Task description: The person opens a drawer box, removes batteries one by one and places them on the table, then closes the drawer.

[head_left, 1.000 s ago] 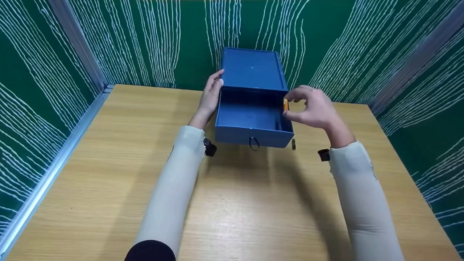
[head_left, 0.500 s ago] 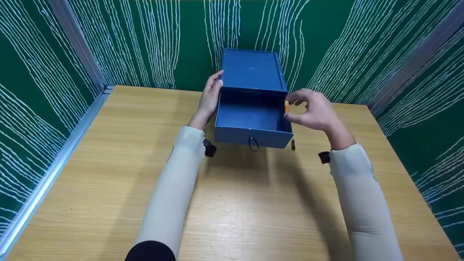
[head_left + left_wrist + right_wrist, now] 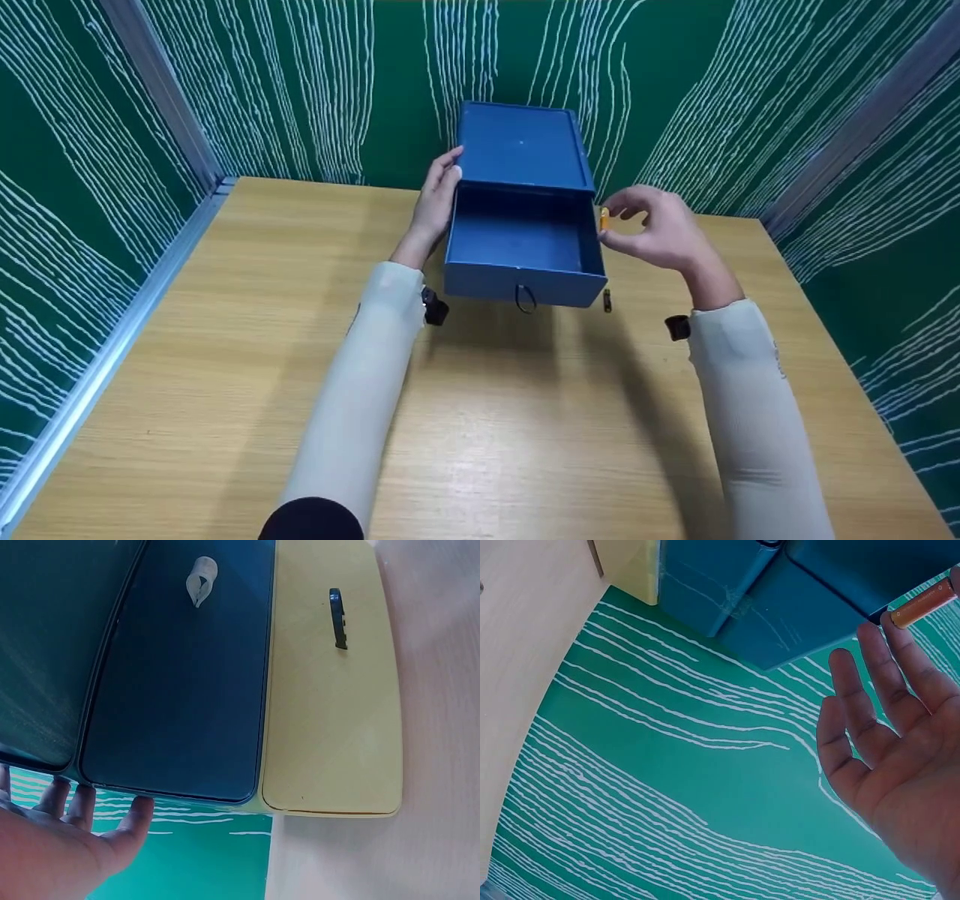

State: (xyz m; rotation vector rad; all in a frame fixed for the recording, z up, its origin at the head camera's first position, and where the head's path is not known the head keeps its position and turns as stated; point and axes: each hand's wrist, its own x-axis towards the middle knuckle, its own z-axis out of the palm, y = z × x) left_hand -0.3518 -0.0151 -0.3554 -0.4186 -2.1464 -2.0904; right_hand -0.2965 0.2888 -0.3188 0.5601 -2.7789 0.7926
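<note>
A blue drawer unit (image 3: 525,142) stands at the back of the table, its top drawer (image 3: 517,240) pulled out and a dark loop on its front. My left hand (image 3: 435,202) rests against the unit's left side; in the left wrist view its fingertips (image 3: 139,814) lie along the side edge with the fingers extended. Just right of the drawer's right wall, my right hand (image 3: 652,225) pinches an orange battery (image 3: 604,219) between thumb and fingertips. In the right wrist view the battery (image 3: 922,604) lies lengthwise between the thumb and one fingertip, the other fingers spread.
A small dark battery (image 3: 607,301) lies near the drawer's front right corner. Below the top drawer, the left wrist view shows a blue drawer front (image 3: 180,690) with a pale loop and a yellow one (image 3: 330,705) with a black loop. Green walls (image 3: 405,60) enclose the wooden table (image 3: 480,435).
My right hand has moved slightly to the right with the battery, from the drawer's right edge to just outside it. The left hand and the drawer unit stay in place.
</note>
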